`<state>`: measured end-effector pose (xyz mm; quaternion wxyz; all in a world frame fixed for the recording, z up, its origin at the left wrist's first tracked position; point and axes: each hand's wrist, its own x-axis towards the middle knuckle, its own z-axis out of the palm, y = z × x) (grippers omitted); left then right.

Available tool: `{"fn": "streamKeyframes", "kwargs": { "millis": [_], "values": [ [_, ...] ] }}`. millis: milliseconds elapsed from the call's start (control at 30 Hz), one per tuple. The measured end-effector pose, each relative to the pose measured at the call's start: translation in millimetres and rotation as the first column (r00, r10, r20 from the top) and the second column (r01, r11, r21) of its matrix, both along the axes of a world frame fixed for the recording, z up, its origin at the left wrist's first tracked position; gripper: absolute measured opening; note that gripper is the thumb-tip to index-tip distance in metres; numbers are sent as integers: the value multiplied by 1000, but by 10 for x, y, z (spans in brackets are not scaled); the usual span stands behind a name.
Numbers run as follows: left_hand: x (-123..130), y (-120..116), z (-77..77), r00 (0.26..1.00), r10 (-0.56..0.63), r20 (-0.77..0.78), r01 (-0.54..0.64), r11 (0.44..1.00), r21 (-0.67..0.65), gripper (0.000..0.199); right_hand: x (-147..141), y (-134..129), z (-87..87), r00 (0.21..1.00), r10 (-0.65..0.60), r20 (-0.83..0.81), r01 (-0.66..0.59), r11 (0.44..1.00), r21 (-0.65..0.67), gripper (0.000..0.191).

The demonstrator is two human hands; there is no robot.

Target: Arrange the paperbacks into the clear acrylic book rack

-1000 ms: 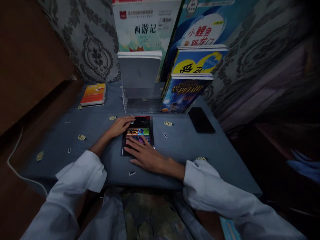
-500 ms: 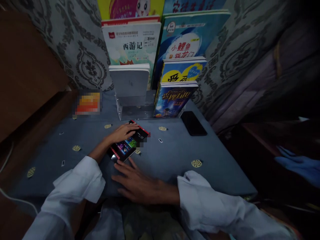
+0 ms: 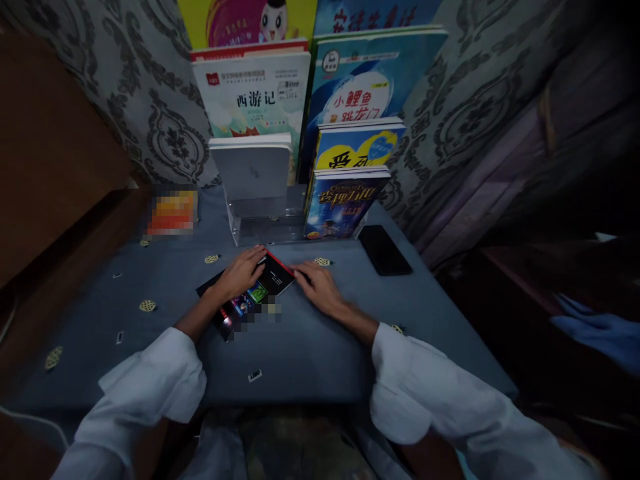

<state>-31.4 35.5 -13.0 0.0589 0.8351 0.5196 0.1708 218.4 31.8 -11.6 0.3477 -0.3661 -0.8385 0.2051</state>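
Observation:
A dark booklet [image 3: 274,275] with a red edge and small coloured pictures lies slanted on the blue tablecloth. My left hand [image 3: 241,272] rests on its upper left part, palm down, fingers stretched out over the cover. At the booklet's right corner is my right hand [image 3: 317,285], its fingertips touching the red edge and its fingers held close together. Whether those fingers pinch the corner is too small to tell. Behind the booklet stands a clear acrylic rack [image 3: 265,230] with a grey-backed book [image 3: 257,172] at its front left and a dark blue book [image 3: 340,205] at its front right.
Taller picture books, among them a white one [image 3: 255,93] and a teal one [image 3: 380,70], stand further back in the rack. A black phone [image 3: 385,250] lies right of it. An orange, blurred item [image 3: 173,213] is at the back left. A wooden panel [image 3: 55,153] borders the left side.
My right hand has moved from the table's front edge up to the booklet's right corner. The booklet is turned slightly, and the camera view has shifted a little.

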Motion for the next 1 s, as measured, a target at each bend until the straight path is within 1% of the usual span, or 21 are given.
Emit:
{"fn": "streamKeyframes", "kwargs": {
  "millis": [100,167,333,467,533,633,700,800,900,1000],
  "values": [
    [43,-21,37,999,6,-35,-6,1000,-6,47,21,42,-63,1000,-7,-25,6,1000,-30,31],
    [108,-61,67,999,-14,-53,13,1000,-4,48,17,39,-77,999,-5,-49,3,999,-38,31],
    [383,-275,184,990,-96,-108,95,995,-9,53,16,25,-54,998,-4,-58,-1,997,-78,32],
    [536,-428,261,977,-123,-175,119,992,-33,63,26,18,-18,999,16,-48,-20,996,-82,31],
    [552,-461,265,973,-126,-192,119,992,-47,70,30,15,-3,999,22,-37,-25,997,-78,30],
    [534,-477,242,967,-162,-196,148,985,-85,87,35,10,11,1000,23,-6,-24,997,-80,32],
    [521,-481,232,961,-185,-205,167,981,-101,94,38,8,14,1000,22,0,-22,996,-81,33],
    [516,-482,251,949,-207,-239,181,976,-124,88,42,7,7,999,32,-29,-34,996,-82,34],
    [512,-465,296,929,-221,-296,190,973,-130,73,44,8,-10,997,37,-62,-42,995,-87,34],
    [499,-428,321,921,-188,-341,165,982,-97,58,44,7,-25,996,30,-87,-39,994,-99,34]
  ]
}}
